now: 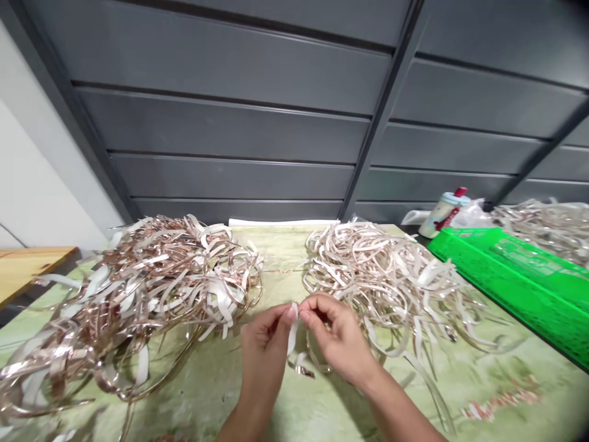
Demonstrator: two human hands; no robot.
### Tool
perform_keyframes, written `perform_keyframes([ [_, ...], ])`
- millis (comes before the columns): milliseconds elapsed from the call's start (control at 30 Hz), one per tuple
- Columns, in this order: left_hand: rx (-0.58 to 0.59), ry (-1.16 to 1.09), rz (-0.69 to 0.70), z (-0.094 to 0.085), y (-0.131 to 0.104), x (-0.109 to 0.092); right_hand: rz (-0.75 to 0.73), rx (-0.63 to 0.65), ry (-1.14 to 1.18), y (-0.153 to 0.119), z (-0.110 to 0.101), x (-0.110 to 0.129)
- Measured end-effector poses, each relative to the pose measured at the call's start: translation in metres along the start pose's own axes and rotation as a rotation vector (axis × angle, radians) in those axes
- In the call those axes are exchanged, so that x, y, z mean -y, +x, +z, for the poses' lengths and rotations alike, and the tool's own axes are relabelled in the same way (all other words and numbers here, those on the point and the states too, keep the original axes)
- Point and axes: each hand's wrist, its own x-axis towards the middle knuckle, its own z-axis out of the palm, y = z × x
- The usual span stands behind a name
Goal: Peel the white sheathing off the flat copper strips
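Between the two piles, my left hand (267,347) pinches the end of a white-backed, shiny rose-gold strip (293,339) between thumb and fingers. The strip hangs down and curls near the table, its metallic side showing at the bottom. My right hand (335,334) meets it from the right, thumb and forefinger pressed together right beside the strip's upper end. What sits between those fingertips is too small to make out. A tangled pile of rose-gold strips (170,270) lies to the left. A second, paler pile of strips (372,264) lies just beyond my right hand.
A green plastic crate (515,282) stands on the right, with a lidded cup (444,215) behind it and more strips (547,224) beyond. Small copper-coloured scraps (501,402) lie on the green table (216,374). A grey panelled wall (239,129) rises behind.
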Motion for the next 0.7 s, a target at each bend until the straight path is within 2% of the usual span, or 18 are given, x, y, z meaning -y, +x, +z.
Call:
perform_keyframes([
  [100, -0.114, -0.061, -0.002, 0.0, 0.0, 0.002, 0.002, -0.01, 0.048, -0.002, 0.012, -0.005],
  [200, -0.171, -0.066, 0.053, 0.0, -0.001, 0.004, 0.002, -0.018, 0.007, -0.004, 0.023, -0.011],
  [467, -0.168, -0.281, -0.039, 0.003, -0.002, 0.012, -0.016, 0.013, -0.015, -0.006, 0.034, -0.012],
  [700, -0.173, -0.312, -0.111, 0.002, -0.001, 0.016, -0.029, 0.026, 0.013, -0.009, 0.039, -0.011],
])
